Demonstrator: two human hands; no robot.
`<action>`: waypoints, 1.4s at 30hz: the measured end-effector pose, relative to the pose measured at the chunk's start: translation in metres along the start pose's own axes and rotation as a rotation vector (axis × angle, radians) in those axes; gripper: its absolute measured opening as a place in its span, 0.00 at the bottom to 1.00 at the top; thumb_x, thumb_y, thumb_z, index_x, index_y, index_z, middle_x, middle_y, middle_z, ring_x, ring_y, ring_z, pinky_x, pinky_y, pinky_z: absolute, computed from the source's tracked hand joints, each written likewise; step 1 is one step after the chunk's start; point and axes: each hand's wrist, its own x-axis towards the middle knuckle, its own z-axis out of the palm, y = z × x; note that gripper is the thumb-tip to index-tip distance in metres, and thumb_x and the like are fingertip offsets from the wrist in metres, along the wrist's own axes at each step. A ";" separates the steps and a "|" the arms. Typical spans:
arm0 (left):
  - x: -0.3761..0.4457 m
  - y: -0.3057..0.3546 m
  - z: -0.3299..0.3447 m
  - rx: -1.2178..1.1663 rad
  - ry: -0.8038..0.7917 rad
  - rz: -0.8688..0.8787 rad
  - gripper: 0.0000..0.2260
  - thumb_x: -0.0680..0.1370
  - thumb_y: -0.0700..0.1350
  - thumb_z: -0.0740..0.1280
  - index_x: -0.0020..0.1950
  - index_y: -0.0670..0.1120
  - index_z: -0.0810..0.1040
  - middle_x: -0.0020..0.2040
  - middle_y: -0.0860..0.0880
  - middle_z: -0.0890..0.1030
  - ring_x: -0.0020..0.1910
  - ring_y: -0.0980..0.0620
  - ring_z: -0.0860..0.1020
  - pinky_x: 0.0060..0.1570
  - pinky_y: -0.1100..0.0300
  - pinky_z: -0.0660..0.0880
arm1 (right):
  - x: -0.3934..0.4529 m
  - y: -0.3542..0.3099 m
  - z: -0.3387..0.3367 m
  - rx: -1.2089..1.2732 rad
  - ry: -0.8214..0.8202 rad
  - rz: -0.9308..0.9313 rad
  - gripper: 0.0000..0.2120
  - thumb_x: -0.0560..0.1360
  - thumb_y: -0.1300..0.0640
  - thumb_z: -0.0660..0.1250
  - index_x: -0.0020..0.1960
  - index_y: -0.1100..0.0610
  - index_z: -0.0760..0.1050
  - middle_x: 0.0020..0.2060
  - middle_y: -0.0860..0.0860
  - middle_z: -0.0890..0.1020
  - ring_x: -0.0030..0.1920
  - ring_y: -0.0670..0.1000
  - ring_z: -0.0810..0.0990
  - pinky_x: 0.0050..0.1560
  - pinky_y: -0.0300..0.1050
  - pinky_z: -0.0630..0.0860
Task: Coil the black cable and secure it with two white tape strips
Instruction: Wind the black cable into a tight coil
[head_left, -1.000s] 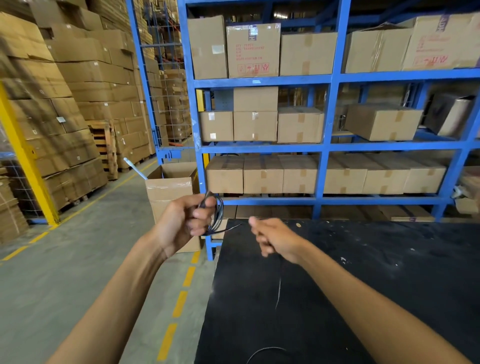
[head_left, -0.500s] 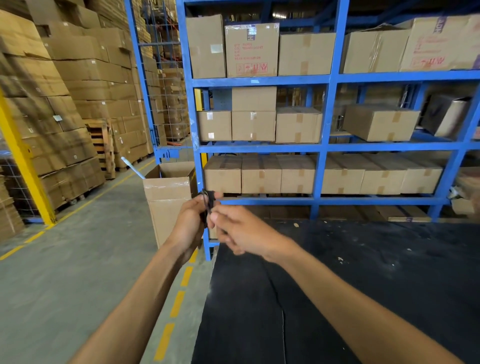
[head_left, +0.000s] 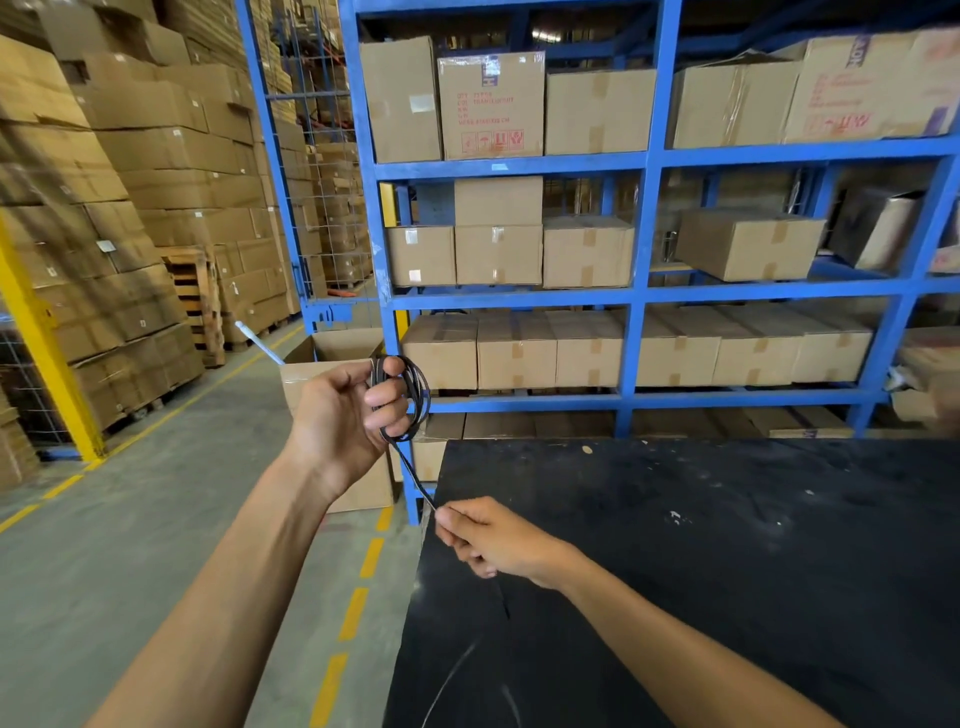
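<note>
My left hand (head_left: 345, 415) is raised at chest height, left of the black table (head_left: 727, 545), and grips a small coil of black cable (head_left: 420, 396) wound around its fingers. A taut strand runs from the coil's bottom down to my right hand (head_left: 493, 540), which pinches it over the table's left edge. The rest of the cable (head_left: 457, 670) trails across the dark tabletop toward me and is hard to make out. No white tape strips are in view.
A blue shelving rack (head_left: 639, 296) full of cardboard boxes stands behind the table. An open carton (head_left: 332, 364) sits on the floor behind my left hand. Stacked boxes on pallets (head_left: 130, 234) line the aisle at left, past a yellow post (head_left: 47, 353).
My hands met at the coil half a second ago. Since then my right hand has dropped down and toward me, drawing out a straight length of cable, while my left hand stayed up holding the coil.
</note>
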 end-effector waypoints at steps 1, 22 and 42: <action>-0.002 0.003 0.003 0.033 -0.015 -0.008 0.10 0.76 0.45 0.53 0.39 0.46 0.72 0.26 0.54 0.62 0.21 0.56 0.56 0.25 0.62 0.58 | 0.001 0.003 -0.007 -0.022 0.018 0.035 0.18 0.85 0.49 0.54 0.40 0.54 0.69 0.27 0.44 0.65 0.26 0.43 0.60 0.29 0.38 0.60; 0.019 -0.032 0.017 0.198 0.171 0.135 0.16 0.82 0.45 0.50 0.47 0.43 0.76 0.34 0.49 0.74 0.26 0.55 0.67 0.28 0.63 0.64 | -0.019 -0.086 -0.005 -0.194 0.212 -0.319 0.13 0.85 0.59 0.53 0.45 0.59 0.71 0.28 0.48 0.65 0.20 0.41 0.63 0.23 0.31 0.61; 0.008 -0.035 0.008 0.970 -0.025 0.070 0.20 0.84 0.53 0.50 0.38 0.46 0.72 0.23 0.56 0.63 0.25 0.56 0.58 0.27 0.63 0.57 | -0.015 -0.105 -0.093 -0.072 0.378 -0.233 0.16 0.84 0.48 0.56 0.45 0.56 0.74 0.26 0.44 0.65 0.23 0.43 0.62 0.24 0.36 0.61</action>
